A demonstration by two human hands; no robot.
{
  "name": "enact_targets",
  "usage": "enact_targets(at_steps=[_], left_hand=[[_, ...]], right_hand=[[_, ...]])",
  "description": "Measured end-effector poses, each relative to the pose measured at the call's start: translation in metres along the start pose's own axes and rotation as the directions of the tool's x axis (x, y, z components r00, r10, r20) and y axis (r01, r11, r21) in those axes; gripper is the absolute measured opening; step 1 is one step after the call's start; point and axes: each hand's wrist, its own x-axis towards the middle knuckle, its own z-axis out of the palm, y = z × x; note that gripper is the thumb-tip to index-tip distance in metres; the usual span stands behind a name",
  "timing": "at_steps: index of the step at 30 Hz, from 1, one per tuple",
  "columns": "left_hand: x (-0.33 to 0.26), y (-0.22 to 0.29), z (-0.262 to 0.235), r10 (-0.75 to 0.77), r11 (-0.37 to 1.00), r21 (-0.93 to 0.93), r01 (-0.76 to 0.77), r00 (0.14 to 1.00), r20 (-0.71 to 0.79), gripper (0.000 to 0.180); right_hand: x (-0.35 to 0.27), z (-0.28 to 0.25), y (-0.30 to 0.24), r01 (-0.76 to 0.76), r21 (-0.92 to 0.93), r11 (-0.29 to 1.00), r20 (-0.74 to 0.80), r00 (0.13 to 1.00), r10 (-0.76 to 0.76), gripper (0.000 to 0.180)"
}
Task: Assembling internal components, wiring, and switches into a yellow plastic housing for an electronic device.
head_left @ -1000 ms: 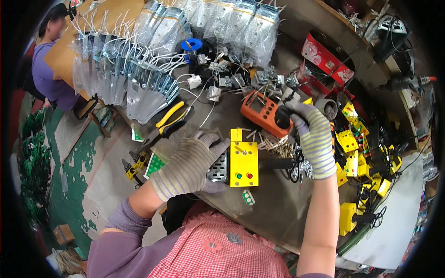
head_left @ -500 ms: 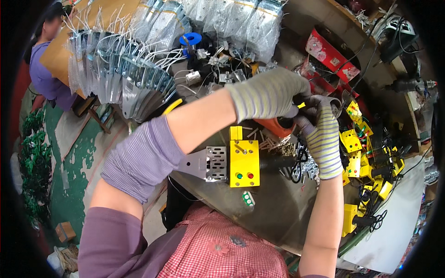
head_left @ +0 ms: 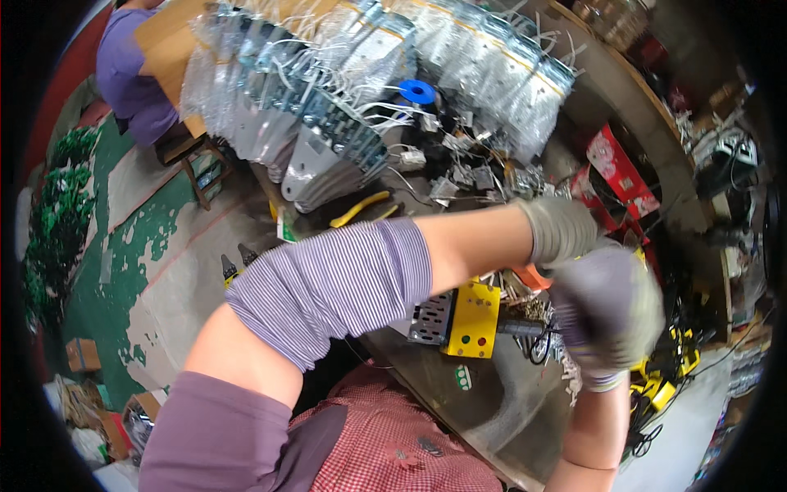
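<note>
I get the right hand (head_left: 608, 316) only as a blur, so I can't tell what its fingers grip. The left hand (head_left: 561, 231) is smeared too, its fingertips lost to me. The left forearm (head_left: 484, 236) hides part of the yellow box (head_left: 475, 321) from me. The top edge crops the co-worker's head (head_left: 141, 3).

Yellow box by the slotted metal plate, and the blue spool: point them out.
Yellow box (head_left: 474, 318): head view, middle of its upper face.
Blue spool (head_left: 407, 89): head view, left of its flange.
</note>
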Motion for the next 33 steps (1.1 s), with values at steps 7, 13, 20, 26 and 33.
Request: enact_targets(at_steps=[7, 13, 20, 26, 33], left_hand=[[-0.006, 0.009, 0.037, 0.008, 0.998, -0.060, -0.037, 0.909, -0.416, 0.029], [-0.020, 0.022, 0.041, -0.030, 1.000, -0.016, 0.026, 0.923, -0.384, 0.029], [0.003, 0.011, 0.089, -0.028, 0.964, -0.247, -0.093, 0.895, -0.445, 0.035], [0.003, -0.001, 0.035, 0.033, 0.983, -0.176, -0.054, 0.992, -0.118, 0.018], [-0.035, -0.008, 0.009, 0.006, 0.994, -0.105, -0.028, 0.979, -0.204, 0.024]], right_hand=[[0.169, 0.083, 0.054, -0.091, 0.341, 0.935, 0.125, 0.991, 0.051, 0.019], [0.253, 0.212, 0.062, -0.016, 0.154, 0.988, 0.648, 0.756, -0.089, 0.022], [0.247, 0.204, 0.038, 0.237, 0.210, 0.949, 0.467, 0.828, -0.310, 0.026], [0.174, 0.096, 0.081, -0.326, -0.034, 0.945, 0.009, 0.945, 0.326, 0.025], [-0.084, -0.012, -0.015, -0.884, 0.432, 0.180, 0.696, 0.454, 0.556, 0.022]])
